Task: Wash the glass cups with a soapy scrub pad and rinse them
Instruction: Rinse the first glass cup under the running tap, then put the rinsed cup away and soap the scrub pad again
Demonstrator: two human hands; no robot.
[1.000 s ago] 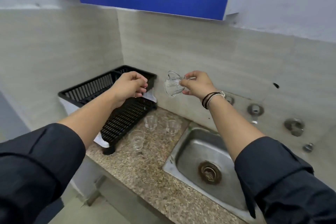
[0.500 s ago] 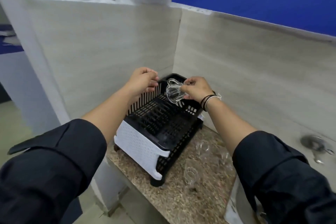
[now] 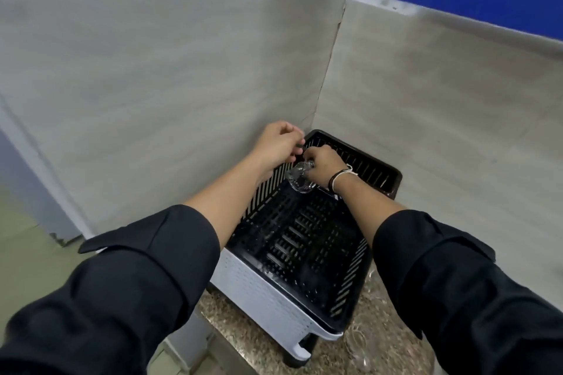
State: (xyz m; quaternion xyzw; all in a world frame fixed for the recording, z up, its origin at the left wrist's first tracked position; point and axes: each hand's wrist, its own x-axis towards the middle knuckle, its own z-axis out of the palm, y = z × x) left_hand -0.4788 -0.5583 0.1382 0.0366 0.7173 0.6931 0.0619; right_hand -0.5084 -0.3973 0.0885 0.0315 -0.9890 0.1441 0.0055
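A person in dark rolled-up sleeves reaches both arms forward over a black slotted plastic dish rack (image 3: pixel 307 240) that sits in a white perforated drip tray (image 3: pixel 259 292) on a speckled granite counter (image 3: pixel 243 347), tucked into a corner of beige tiled wall (image 3: pixel 152 76). The right hand (image 3: pixel 324 166), wearing dark and white bracelets at the wrist, has its fingers curled around a small clear glass cup with a handle (image 3: pixel 300 181); the cup hangs tilted just below those fingers, above the far end of the rack's slotted floor. The left hand (image 3: pixel 278 146) is just beside the right, fingers curled loosely inward near the rack's far left rim; whether they touch the cup or the rim cannot be told. The rack's visible floor shows only its own slots and ribs. To the right of the rack, below the right forearm, faint outlines of more clear glass cups (image 3: pixel 362 344) stand on the counter.
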